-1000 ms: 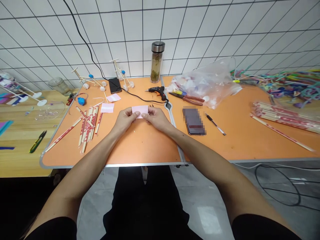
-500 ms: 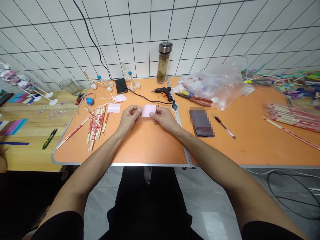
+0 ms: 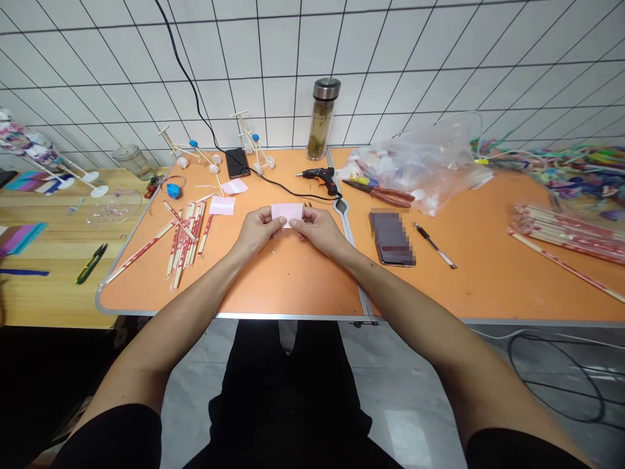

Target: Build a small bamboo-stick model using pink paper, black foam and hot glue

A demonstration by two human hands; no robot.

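Both of my hands pinch a small pale pink paper rectangle [image 3: 288, 212] over the middle of the orange table [image 3: 273, 286]. My left hand [image 3: 258, 230] grips its left edge between thumb and fingers. My right hand [image 3: 317, 228] grips the right edge the same way. Two more pink paper pieces [image 3: 222, 205] lie on the table to the left, beside a scatter of wrapped chopsticks [image 3: 183, 238].
A black glue gun [image 3: 318, 176] with its cable, a glass bottle [image 3: 321, 119], a phone [image 3: 237, 162] and stick models stand at the back. Right of my hands lie a dark phone [image 3: 391, 237], a pen [image 3: 434, 245], pliers [image 3: 381, 192], a plastic bag [image 3: 424, 163] and more chopstick packs [image 3: 566, 225]. Green snips [image 3: 89, 263] rest on the wooden table at left.
My hands stay pinched on the pink paper with only small finger shifts. The camera view has drifted slightly, so the whole scene sits a little further right and higher than before.
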